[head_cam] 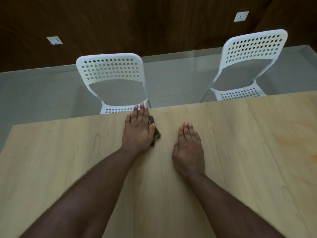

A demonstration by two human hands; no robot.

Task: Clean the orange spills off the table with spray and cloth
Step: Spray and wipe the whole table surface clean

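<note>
Pale wood-grain laminate table [68, 160]: flat left hand [137, 129] presses a dark crumpled cloth [155, 133]; right hand [188, 148] lies flat beside it, fingers straight; faint orange smear [288, 140] farther right.

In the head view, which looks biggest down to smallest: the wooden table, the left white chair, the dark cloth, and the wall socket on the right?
1. Table, it fills most of the lower view.
2. Left white chair.
3. Wall socket and dark cloth: unsure. Only a strip of cloth shows beside the left hand, and the socket is farther away.
</note>
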